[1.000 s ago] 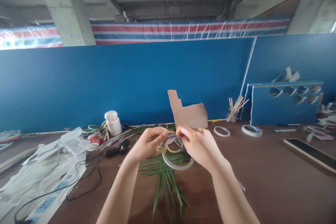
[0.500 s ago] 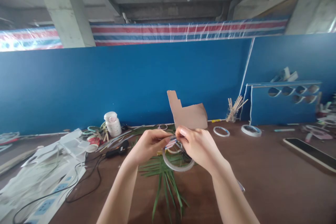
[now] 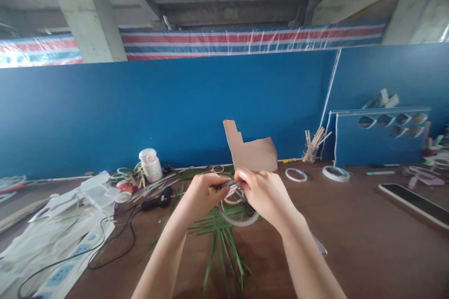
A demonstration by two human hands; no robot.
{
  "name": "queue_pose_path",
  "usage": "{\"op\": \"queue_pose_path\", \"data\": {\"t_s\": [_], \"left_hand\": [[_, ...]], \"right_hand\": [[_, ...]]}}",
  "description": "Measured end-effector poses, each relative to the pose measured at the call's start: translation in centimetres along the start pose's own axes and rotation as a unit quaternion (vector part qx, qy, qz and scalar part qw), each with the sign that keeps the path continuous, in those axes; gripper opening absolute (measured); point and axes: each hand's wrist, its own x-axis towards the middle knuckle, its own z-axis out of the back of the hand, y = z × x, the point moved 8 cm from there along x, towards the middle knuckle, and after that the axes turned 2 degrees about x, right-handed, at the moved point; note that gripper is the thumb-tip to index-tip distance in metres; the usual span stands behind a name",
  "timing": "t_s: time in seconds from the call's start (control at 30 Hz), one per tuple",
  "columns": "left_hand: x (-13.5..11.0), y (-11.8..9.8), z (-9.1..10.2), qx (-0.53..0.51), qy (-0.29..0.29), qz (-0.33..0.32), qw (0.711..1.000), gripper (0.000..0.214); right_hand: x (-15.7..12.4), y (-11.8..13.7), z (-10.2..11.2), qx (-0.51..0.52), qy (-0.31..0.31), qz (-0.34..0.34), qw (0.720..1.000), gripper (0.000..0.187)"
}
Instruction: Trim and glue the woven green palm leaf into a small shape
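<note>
A pale roll of tape (image 3: 240, 222) hangs below the fingertips of both hands, its ring open toward me. My left hand (image 3: 205, 192) is closed, thumb and fingers pinched at the upper left of the roll. From the other side, my right hand (image 3: 263, 195) also pinches at the roll's top edge, and the two sets of fingertips nearly meet. A small striped bit shows between them, too small to name. Green leaf strips (image 3: 219, 229), crossed like a weave with loose ends toward me, lie on the table underneath. Dark items behind the roll are partly hidden.
Cut cardboard (image 3: 254, 154) leans against the blue partition (image 3: 175, 107). Two more tape rolls (image 3: 296, 175) and a jar of sticks (image 3: 310, 153) stand right of it. At far right lies a phone (image 3: 414, 203). Left are a white bottle (image 3: 150, 166), cables and a power strip (image 3: 66, 268).
The tape roll has shifted slightly up and right, and my left hand has moved a little. Both hands keep their pinch; the leaf strips stay on the table.
</note>
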Motion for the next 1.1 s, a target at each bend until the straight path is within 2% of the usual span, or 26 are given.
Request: {"op": "queue_pose_path", "data": {"t_s": [0.17,0.5,0.67,0.77,0.83,0.93,1.0,1.03,1.1], "left_hand": [[-0.1,0.4,-0.5,-0.031,0.0,0.02,0.999,0.028],[-0.2,0.6,-0.6,-0.022,-0.02,0.03,0.999,0.025],[-0.1,0.8,-0.5,-0.021,-0.022,0.03,0.999,0.024],[-0.1,0.9,-0.5,-0.041,-0.019,0.034,0.998,0.025],[-0.2,1.0,-0.3,-0.056,-0.02,0.044,0.997,0.026],[-0.3,1.5,0.2,-0.072,-0.024,0.074,0.994,0.026],[-0.4,2.1,0.7,-0.089,-0.029,0.106,0.99,0.028],[-0.3,2.4,0.9,-0.1,-0.032,0.117,0.988,0.029],[-0.1,3.0,1.4,-0.124,-0.041,0.116,0.985,0.031]], "right_hand": [[0.1,-0.1,-0.3,-0.011,0.009,0.003,1.0,0.014],[0.0,-0.1,-0.3,-0.012,0.004,-0.001,1.0,0.01],[0.4,-0.2,-0.7,0.03,-0.002,-0.006,1.0,0.009],[0.4,-0.7,-0.1,0.089,-0.045,-0.028,0.995,0.008],[0.2,-1.5,1.2,0.13,-0.107,-0.049,0.985,0.008],[-0.7,-3.6,3.6,0.164,-0.216,-0.095,0.958,0.013],[-1.1,-5.3,4.1,0.167,-0.244,-0.132,0.946,0.017],[-1.0,-6.0,3.6,0.162,-0.231,-0.145,0.948,0.017],[-0.3,-6.9,0.9,0.142,-0.151,-0.155,0.966,0.016]]}}
